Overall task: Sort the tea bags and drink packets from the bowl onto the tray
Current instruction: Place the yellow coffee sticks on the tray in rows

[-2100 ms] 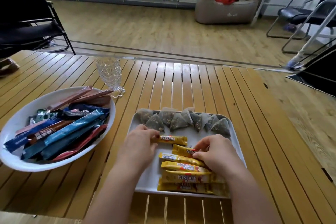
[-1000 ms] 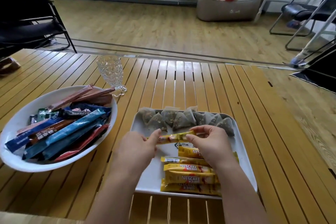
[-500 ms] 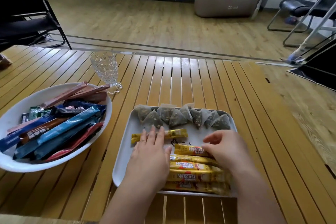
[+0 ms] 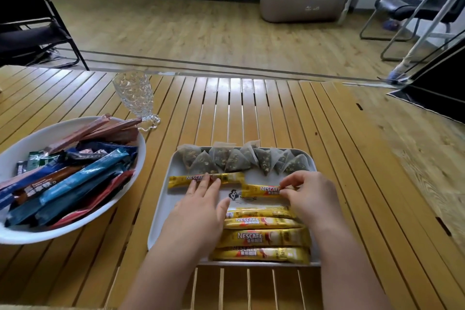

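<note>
Slatted honey-coloured wooden tabletop [image 4: 251,113] is filling the lower view, with pale wood flooring lying beyond it. Taking the white rectangular tray [image 4: 161,224] as landmark: well to its left, a wide white oval bowl [image 4: 32,138] is sitting on the slats, holding a heap of long stick packets [image 4: 75,178] in blue, teal, brown, pink and red; they are overlapping too much to count. Beyond the bowl, up and left of the tray, one clear cut-glass goblet [image 4: 134,94] is standing upright.

Along the tray's far edge, a row of roughly nine pyramid-shaped mesh tea bags [image 4: 241,161] is lying, overlapping one another. Just nearer, on the tray's left half, one yellow Nescafe stick packet [image 4: 181,180] is lying crosswise. The left hand [image 4: 201,211] is reaching in palm down, its fingers straight and spread, fingertips pressing on that packet's middle without curling round it.

On the tray's right half, the right hand [image 4: 309,196] is arching over a second yellow stick [image 4: 259,190], thumb and fingertips pinching its right end. Nearest the tray's front edge, four more yellow sticks [image 4: 261,236] are lying stacked in parallel, making six in all.

Far beyond the tray, a beige cushioned seat [image 4: 302,5] is bearing something red.
</note>
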Demonstrator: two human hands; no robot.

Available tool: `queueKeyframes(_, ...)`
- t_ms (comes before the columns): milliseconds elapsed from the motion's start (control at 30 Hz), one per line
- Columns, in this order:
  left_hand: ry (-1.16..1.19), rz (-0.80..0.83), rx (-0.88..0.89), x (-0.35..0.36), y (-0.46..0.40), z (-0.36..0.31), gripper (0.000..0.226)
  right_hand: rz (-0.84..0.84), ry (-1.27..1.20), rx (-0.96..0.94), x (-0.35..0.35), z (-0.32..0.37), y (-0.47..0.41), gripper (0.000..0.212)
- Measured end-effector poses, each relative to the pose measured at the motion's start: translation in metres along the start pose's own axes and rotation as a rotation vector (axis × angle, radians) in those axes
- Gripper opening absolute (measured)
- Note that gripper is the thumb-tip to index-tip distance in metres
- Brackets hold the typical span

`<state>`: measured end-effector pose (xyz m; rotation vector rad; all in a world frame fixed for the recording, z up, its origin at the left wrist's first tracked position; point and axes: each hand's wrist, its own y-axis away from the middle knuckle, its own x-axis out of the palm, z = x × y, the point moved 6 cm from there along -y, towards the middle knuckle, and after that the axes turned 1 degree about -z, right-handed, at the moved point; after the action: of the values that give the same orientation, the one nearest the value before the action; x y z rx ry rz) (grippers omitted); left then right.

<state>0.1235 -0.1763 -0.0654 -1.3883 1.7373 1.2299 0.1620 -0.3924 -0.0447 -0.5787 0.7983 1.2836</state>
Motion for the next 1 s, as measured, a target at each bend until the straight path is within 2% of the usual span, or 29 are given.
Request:
queueKeyframes(233,0.096,0.010,0.094,-0.010,-0.003,0.001,0.052,-0.071,-0.012,-0.012,0.002,0.003,-0.005,0.010)
queueKeyframes(300,0.098,-0.063,0.109,-0.017,-0.001,-0.001,0.048,-0.087,-0.020,-0.022,0.000,0.005,-0.004,0.010)
queueKeyframes(367,0.085,-0.217,0.122,-0.028,0.002,-0.004,0.040,-0.094,-0.008,-0.052,-0.004,0.008,0.001,0.011)
queueKeyframes(433,0.075,-0.303,0.115,-0.033,0.006,-0.008,0.031,-0.042,0.018,-0.082,-0.004,0.009,0.008,0.016)
queueKeyframes(567,0.053,-0.209,0.066,-0.023,0.004,-0.010,0.023,0.188,0.103,-0.088,0.008,0.010,0.024,0.020)
queueKeyframes(633,0.054,-0.217,0.065,-0.023,0.002,-0.010,0.017,0.234,0.090,-0.096,0.010,0.013,0.026,0.021)
queueKeyframes(767,0.063,-0.236,0.072,-0.027,-0.001,-0.003,0.011,0.258,0.090,-0.144,0.007,0.019,0.029,0.026)
queueKeyframes(867,0.105,-0.174,-0.002,-0.031,-0.004,0.016,0.007,0.224,0.085,-0.227,0.005,0.027,0.031,0.028)
queueKeyframes(1000,0.167,-0.127,-0.069,-0.037,-0.005,0.036,0.005,0.209,0.055,-0.255,0.006,0.033,0.030,0.021)
